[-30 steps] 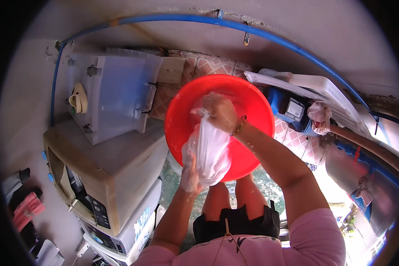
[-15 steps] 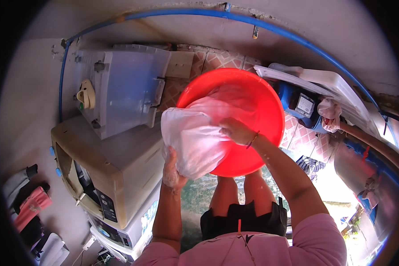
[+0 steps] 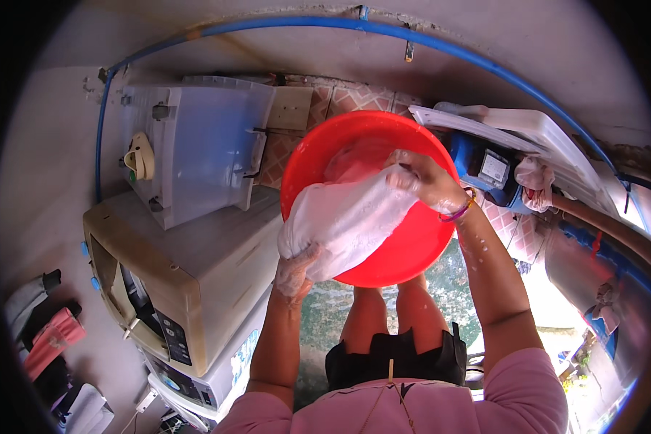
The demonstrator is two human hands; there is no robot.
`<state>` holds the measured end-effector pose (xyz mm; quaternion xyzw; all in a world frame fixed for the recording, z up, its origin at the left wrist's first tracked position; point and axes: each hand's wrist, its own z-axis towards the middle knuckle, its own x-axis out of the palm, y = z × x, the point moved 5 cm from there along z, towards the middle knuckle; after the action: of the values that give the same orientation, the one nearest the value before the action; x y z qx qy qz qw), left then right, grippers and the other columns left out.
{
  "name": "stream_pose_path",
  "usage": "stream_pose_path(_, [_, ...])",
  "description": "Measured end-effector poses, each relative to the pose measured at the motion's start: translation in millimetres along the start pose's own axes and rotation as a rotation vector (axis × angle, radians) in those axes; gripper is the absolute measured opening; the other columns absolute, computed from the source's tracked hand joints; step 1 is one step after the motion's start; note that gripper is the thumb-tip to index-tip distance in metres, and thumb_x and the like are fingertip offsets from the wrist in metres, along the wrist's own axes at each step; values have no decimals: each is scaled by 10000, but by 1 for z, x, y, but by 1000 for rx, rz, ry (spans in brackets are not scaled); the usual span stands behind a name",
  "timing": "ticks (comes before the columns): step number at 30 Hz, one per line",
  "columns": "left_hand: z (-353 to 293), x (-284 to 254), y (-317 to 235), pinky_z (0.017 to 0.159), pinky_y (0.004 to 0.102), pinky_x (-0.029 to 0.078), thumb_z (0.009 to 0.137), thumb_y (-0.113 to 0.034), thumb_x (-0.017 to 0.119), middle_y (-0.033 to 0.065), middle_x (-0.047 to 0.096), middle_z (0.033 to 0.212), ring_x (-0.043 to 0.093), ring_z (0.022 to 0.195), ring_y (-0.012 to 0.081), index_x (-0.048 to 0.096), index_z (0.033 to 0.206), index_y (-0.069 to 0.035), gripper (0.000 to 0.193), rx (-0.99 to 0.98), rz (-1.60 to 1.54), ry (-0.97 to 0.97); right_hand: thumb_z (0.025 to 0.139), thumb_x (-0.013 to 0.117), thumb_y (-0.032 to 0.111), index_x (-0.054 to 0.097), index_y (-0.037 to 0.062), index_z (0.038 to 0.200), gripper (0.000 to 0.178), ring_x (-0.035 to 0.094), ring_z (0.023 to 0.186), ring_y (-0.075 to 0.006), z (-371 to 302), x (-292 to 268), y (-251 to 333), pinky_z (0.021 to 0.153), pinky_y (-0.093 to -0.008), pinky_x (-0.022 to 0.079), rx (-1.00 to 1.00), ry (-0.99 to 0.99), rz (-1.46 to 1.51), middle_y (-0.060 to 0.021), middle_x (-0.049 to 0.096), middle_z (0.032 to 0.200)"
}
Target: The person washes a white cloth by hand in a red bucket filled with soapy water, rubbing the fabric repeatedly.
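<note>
A wet white cloth (image 3: pixel 351 220) stretches between my hands over the red plastic basin (image 3: pixel 412 242). Its left end is gathered in my left hand (image 3: pixel 296 269), closed near the basin's lower left rim. My right hand (image 3: pixel 428 182), with bands at the wrist, grips the other end above the basin's right side. Suds or water cling to both hands. Some pale fabric (image 3: pixel 358 155) lies in the far part of the basin; whether it joins the cloth I cannot tell.
A beige-framed washing machine (image 3: pixel 188 260) stands at left, beside a clear plastic bin (image 3: pixel 206 141) with a cream clog on it. White panels (image 3: pixel 513 134) and a blue container (image 3: pixel 477 170) are at right. Clothes (image 3: pixel 58 336) hang lower left. A blue pipe (image 3: pixel 289 23) follows the wall.
My right hand has moved right and farther away, drawing the cloth out lengthwise. My left hand has shifted slightly right and nearer the basin, still gripping its end.
</note>
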<state>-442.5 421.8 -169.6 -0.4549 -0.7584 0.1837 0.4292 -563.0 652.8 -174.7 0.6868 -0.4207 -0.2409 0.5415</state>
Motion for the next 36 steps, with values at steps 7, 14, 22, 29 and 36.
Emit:
stream_pose_path(7, [31, -2, 28, 974, 380, 405, 890, -90, 525, 108, 488, 1238, 489, 1142, 227, 338, 1330, -36, 482, 206, -167, -45, 727, 711, 64, 666, -19, 926, 221, 578, 761, -143, -19, 35, -22, 687, -278, 464, -135, 98, 684, -45, 640, 868])
stream_pose_path(14, [38, -12, 130, 764, 315, 496, 951, -333, 411, 66, 552, 1074, 565, 937, 143, 462, 1180, -53, 365, -74, 15, -114, 712, 656, 63, 635, 34, 894, 185, 576, 614, -235, 1, 117, -46, 558, -343, 473, -323, -378, -211, -112, 573, 700])
stream_pose_path(22, [21, 30, 99, 684, 335, 496, 935, -391, 414, 59, 561, 969, 567, 825, 165, 491, 1125, -58, 391, -368, -179, -201, 623, 650, 114, 610, 79, 726, 116, 578, 559, -224, -31, 162, -19, 471, -345, 442, -762, -253, -522, -55, 545, 585])
stream_pose_path(29, [16, 33, 95, 615, 353, 496, 922, -441, 417, 52, 569, 877, 569, 728, 184, 516, 1078, -62, 422, -416, -233, -178, 624, 653, 109, 617, 109, 673, 62, 575, 566, -194, 1, 124, -50, 502, -351, 456, -641, -402, -434, -33, 549, 624])
stream_pose_path(36, [0, 60, 39, 755, 343, 510, 894, -531, 420, 111, 562, 1084, 582, 936, 211, 412, 1259, -24, 625, -186, -205, -168, 820, 580, 387, 676, 90, 818, 311, 568, 543, -251, 36, 63, -71, 548, -337, 458, -111, -269, -907, -141, 598, 683])
